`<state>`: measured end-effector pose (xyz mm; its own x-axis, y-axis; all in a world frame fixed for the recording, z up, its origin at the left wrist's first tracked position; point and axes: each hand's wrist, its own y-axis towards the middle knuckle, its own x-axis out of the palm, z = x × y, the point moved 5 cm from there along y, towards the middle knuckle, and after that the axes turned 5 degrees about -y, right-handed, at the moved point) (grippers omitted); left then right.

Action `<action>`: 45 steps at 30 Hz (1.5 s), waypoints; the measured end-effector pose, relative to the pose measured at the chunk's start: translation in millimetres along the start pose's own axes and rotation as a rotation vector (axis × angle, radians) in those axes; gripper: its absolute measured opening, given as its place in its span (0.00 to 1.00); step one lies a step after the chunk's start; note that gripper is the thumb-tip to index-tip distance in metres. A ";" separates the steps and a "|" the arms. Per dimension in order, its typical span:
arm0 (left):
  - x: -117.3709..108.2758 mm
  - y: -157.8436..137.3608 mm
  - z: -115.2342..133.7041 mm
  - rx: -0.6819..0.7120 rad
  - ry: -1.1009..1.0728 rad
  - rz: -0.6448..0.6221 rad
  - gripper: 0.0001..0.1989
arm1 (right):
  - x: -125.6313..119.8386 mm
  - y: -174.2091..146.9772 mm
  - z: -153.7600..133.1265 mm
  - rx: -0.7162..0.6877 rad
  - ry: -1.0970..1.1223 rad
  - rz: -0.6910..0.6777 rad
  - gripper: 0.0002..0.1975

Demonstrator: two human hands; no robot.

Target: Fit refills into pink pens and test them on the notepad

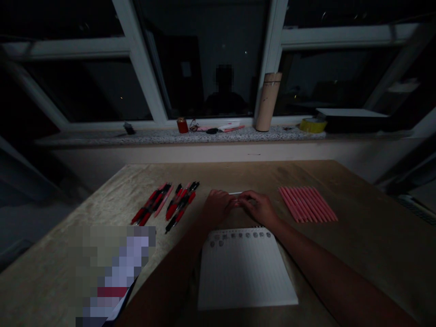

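Note:
Above the notepad, my left hand (220, 203) and my right hand (257, 205) meet with their fingertips closed. Between them they pinch a small pink pen piece (235, 203), mostly covered by the fingers. Just behind the fingers shows a thin white stick (235, 193); whether it is held or lying on the table I cannot tell. Under my wrists lies a spiral notepad (248, 272) with lined paper and small drawn marks along its top. To the right, several pink pens (308, 204) lie side by side in a row.
Two groups of red, black and pink pens (151, 204) (180, 204) lie left on the table (368, 254). A blurred-out flat object (119, 272) is at front left. On the windowsill (150, 136) stand a red jar (182, 125), a tan cylinder (269, 102) and yellow tape (313, 126).

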<state>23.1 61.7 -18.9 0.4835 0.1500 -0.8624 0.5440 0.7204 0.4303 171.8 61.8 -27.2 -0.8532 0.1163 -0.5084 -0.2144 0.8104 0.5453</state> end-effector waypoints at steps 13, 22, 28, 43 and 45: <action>-6.3 -1.9 -6.8 -0.089 0.056 0.113 0.14 | 10.3 0.7 -0.6 -0.101 -0.354 -0.222 0.10; -5.9 -3.5 -12.7 -0.169 0.063 0.136 0.10 | 2.6 0.2 -3.0 -0.099 -0.319 -0.086 0.13; -3.8 -3.3 -12.9 -0.165 0.066 0.123 0.08 | 1.6 0.0 -6.3 -0.125 -0.329 -0.062 0.14; 1.6 -1.9 -10.7 -0.163 -0.015 0.055 0.09 | 6.1 -0.7 -11.8 -0.188 -0.429 -0.125 0.17; 1.8 -2.1 -11.0 -0.170 -0.036 0.061 0.08 | 6.3 -0.9 -10.9 -0.187 -0.429 -0.127 0.17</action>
<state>15.2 67.9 -24.3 0.5378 0.1749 -0.8247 0.3907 0.8152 0.4277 161.4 55.6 -23.7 -0.5504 0.2811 -0.7861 -0.4193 0.7212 0.5515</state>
